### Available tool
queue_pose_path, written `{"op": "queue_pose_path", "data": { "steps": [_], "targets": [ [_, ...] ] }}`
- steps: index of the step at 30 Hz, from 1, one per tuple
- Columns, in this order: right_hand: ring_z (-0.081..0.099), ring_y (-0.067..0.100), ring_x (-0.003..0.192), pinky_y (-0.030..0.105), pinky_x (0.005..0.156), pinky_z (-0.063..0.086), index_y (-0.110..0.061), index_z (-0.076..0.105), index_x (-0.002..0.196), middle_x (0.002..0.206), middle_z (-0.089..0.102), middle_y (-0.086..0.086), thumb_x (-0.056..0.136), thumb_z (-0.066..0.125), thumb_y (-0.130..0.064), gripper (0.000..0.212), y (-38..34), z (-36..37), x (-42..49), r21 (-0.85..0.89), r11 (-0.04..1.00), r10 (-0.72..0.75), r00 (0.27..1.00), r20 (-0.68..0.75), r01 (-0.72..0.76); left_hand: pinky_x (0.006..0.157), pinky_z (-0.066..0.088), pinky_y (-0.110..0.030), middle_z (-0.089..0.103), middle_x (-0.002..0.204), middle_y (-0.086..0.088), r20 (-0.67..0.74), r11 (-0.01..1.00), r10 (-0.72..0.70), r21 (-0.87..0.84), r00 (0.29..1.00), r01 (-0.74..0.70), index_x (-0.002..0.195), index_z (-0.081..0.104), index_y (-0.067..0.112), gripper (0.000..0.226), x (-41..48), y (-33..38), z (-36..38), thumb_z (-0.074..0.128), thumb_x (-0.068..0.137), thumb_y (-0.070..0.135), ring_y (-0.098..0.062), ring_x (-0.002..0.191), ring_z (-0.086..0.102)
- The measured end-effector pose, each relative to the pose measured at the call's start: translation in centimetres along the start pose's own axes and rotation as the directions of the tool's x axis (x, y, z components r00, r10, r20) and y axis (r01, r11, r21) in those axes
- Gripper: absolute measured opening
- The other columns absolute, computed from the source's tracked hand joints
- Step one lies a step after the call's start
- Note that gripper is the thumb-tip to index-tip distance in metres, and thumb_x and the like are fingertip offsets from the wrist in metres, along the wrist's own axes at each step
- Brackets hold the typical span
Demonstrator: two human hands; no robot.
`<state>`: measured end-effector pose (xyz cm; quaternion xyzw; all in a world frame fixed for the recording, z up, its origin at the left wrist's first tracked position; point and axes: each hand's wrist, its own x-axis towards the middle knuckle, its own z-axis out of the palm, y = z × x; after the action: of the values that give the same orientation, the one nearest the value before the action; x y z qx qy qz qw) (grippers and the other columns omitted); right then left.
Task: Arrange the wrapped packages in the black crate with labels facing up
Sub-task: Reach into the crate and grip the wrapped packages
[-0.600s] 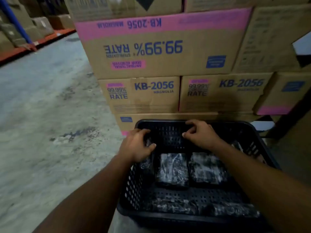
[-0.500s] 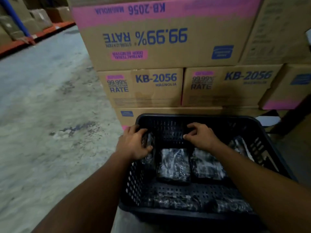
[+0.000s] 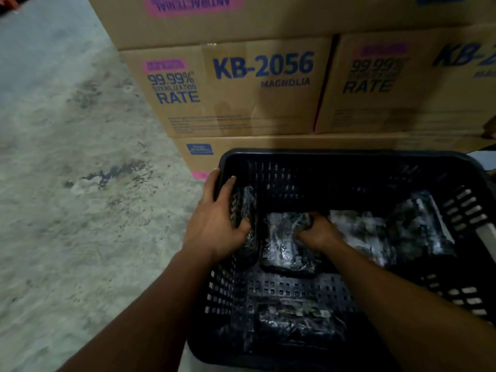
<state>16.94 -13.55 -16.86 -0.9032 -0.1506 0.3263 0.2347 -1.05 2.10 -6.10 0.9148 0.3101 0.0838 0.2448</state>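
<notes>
The wrapped packages (image 3: 359,232) are lying inside the black crate (image 3: 335,159) on the floor (image 3: 67,183). The left hand (image 3: 214,226) is closing its grip on a package standing by the left wall. The right hand (image 3: 316,232) is squeezing the middle package (image 3: 281,245).

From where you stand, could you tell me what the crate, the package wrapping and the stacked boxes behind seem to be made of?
Black crate: likely moulded plastic, matte, with slotted, perforated walls and floor.
Package wrapping: apparently thin clear film over dark contents; it crinkles and throws white glints.
Stacked boxes: brown cardboard, dull, printed in blue with pink patches; seams show.
</notes>
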Motion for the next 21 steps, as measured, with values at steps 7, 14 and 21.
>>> {"op": "queue_pose_path", "data": {
  "steps": [7,14,21],
  "targets": [
    [0.034,0.043,0.133,0.052,0.105,0.038,-0.019,0.031,0.149,0.148,0.030,0.020,0.065,0.079,-0.043,0.100,-0.3,1.0,2.0,-0.183,0.972,0.134,0.988,-0.073,-0.146,0.097,0.052,-0.039,-0.005,0.167,0.012,-0.006,1.000,-0.004,0.014,1.000,0.004,0.157,0.022,0.029,0.088,0.1,0.1,0.1,0.067,0.082,0.041,-0.026,0.140,0.045],
    [0.042,0.042,0.128,0.042,0.103,0.046,-0.010,0.050,0.135,0.141,0.040,0.024,0.065,0.083,-0.028,0.079,-0.4,-0.3,2.2,0.032,0.982,0.185,0.982,-0.036,-0.184,0.102,0.051,-0.044,-0.008,0.168,0.008,0.029,0.995,-0.016,0.094,0.999,0.013,0.158,0.018,0.030,0.091,0.1,0.4,0.0,0.066,0.081,0.042,-0.031,0.141,0.043],
    [0.066,0.029,0.094,0.034,0.081,0.055,-0.006,0.065,0.114,0.113,0.068,0.017,0.066,0.086,-0.013,0.053,-0.1,-2.3,0.6,0.342,0.934,0.123,0.992,-0.029,-0.105,0.122,0.007,-0.057,-0.001,0.170,-0.012,0.104,0.814,0.172,0.545,0.980,-0.201,0.158,0.011,0.030,0.089,-0.1,1.8,0.1,0.054,0.083,0.051,-0.040,0.154,0.002]
  ]
}}
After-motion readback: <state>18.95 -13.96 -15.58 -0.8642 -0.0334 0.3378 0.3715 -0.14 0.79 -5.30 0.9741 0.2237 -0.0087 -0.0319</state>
